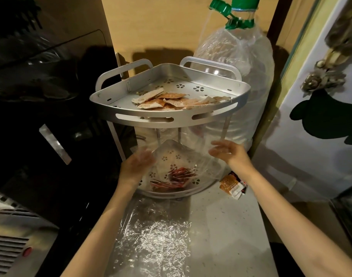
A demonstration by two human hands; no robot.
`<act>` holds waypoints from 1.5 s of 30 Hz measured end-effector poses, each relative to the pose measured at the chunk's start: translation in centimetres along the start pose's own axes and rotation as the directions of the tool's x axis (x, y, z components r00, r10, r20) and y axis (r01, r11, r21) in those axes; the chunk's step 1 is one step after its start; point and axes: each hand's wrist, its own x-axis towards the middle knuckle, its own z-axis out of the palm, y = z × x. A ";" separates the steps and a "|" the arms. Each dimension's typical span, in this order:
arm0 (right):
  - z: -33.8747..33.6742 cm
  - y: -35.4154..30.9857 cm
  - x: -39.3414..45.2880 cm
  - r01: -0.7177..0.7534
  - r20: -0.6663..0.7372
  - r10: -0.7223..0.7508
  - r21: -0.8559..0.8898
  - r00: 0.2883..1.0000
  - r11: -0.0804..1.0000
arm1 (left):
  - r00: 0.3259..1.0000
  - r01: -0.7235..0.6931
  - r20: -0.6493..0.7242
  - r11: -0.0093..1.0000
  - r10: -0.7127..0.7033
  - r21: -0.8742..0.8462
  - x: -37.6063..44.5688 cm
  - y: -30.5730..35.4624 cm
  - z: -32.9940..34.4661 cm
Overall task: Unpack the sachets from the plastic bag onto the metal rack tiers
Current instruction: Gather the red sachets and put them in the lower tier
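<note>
A two-tier metal corner rack stands on the counter. Its top tier holds a heap of orange and beige sachets. In front of the lower tier a clear plastic bag is stretched between my hands. My left hand holds its left edge and my right hand holds its right edge; both are motion-blurred. Red sachets show through the plastic, over the lower tier. I cannot tell whether they lie in the bag or on the tier.
A few loose sachets lie on the counter right of the rack's base. Crinkled clear plastic lies flat on the counter near me. A big plastic-wrapped bottle stands behind the rack. Dark appliances fill the left side.
</note>
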 end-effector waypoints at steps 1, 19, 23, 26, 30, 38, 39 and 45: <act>-0.2 0.0 0.0 -0.039 0.017 0.039 -0.015 0.999 0.999 | 0.999 -0.005 0.037 0.999 0.004 0.042 -0.2 -0.4 -0.1; -0.5 1.1 -0.8 -0.192 0.053 0.210 -0.237 0.976 0.952 | 0.986 -0.078 0.168 0.927 0.016 0.368 0.0 -4.8 -1.5; -0.4 1.1 -0.9 -0.214 0.045 0.223 -0.155 0.974 0.965 | 0.985 -0.171 0.092 0.892 0.146 0.418 -0.4 -4.0 -0.7; -0.4 0.7 -0.9 -0.174 -0.010 0.173 -0.041 0.985 0.984 | 0.978 -0.194 0.002 0.903 0.209 0.383 -0.6 -3.2 -0.8; -0.7 0.4 -1.1 -0.139 -0.031 0.138 -0.051 0.990 0.989 | 0.964 -0.214 -0.069 0.906 0.256 0.365 -0.4 -2.6 -2.0; -0.9 -1.2 -0.9 -0.044 -0.068 0.040 -0.065 0.997 0.997 | 0.924 -0.280 -0.184 0.921 0.334 0.270 -0.5 -1.2 -2.6; -0.9 -1.4 -0.9 -0.039 -0.071 0.034 -0.068 0.997 0.997 | 0.921 -0.287 -0.192 0.923 0.340 0.256 -0.5 -1.0 -2.6; -1.1 -1.7 -1.4 -0.019 -0.080 0.012 -0.090 0.997 0.996 | 0.915 -0.305 -0.214 0.933 0.343 0.188 -1.6 -0.7 -2.2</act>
